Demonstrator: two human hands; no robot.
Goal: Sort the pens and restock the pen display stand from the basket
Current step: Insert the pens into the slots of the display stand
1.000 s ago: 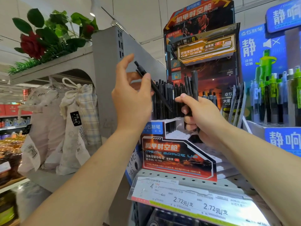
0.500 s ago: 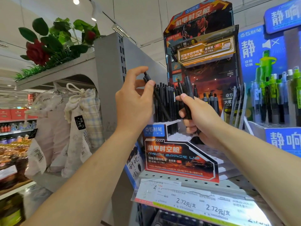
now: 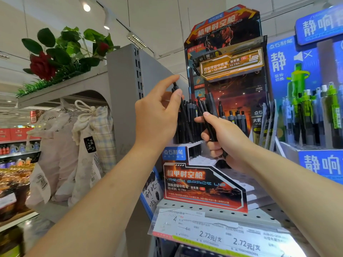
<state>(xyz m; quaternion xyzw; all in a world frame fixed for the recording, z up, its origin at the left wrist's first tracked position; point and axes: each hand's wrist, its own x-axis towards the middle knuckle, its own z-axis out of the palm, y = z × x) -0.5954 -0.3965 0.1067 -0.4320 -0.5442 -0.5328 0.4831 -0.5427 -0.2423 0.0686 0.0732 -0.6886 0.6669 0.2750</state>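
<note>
Left hand: the left hand (image 3: 157, 115) pinches a single black pen (image 3: 182, 112) near its top between thumb and forefinger; the remaining fingers sit loosely behind it.
Right hand: the right hand (image 3: 225, 140) is curled round a bundle of black pens (image 3: 208, 117), their tops fanning up above the fist.
Change: a second ago the single pen was held higher and slanted clear of the stock; it now stands nearly upright with its lower end down among the pens in the stand's upper left tier (image 3: 191, 125) (whether the tip is seated in a hole cannot be made out).
Meaning for task: judged as one pen nearly placed, with release not yet made; the bundle awaits placing.
Display stand: the mech-themed pen display stand (image 3: 202, 184) sits on a perforated shelf (image 3: 232, 210); its lower white stepped tiers (image 3: 239, 184) show unfilled holes.
Basket: not in view.
Surroundings: price label strip (image 3: 222, 236) below the shelf edge; blue display of green-topped pens (image 3: 311, 115) just beside the stand on the right; cloth bags (image 3: 89, 138) and an artificial rose (image 3: 42, 65) well off to the left.
</note>
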